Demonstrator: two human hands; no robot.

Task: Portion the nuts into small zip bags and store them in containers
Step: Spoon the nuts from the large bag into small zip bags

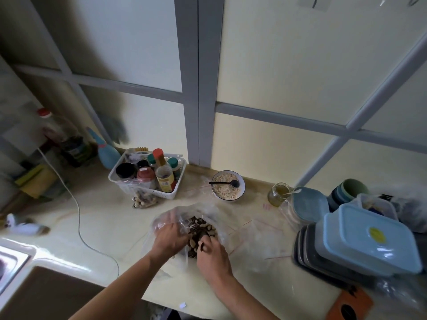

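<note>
While one small filled zip bag (144, 199) leans against the white basket (147, 179) | left hand (169, 237) grips large clear plastic bag (161, 220) of mixed nuts (201, 227), right hand (213, 252) pinches nuts | empty zip bags (261, 239), blue-lidded containers (369, 239) unfilled; early.

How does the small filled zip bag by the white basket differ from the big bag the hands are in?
The small zip bag leans against the white basket, untouched; the big bag lies open, the left hand gripping its edge and the right hand picking nuts. The big one is far wider. Both are clear plastic holding nuts.
</note>
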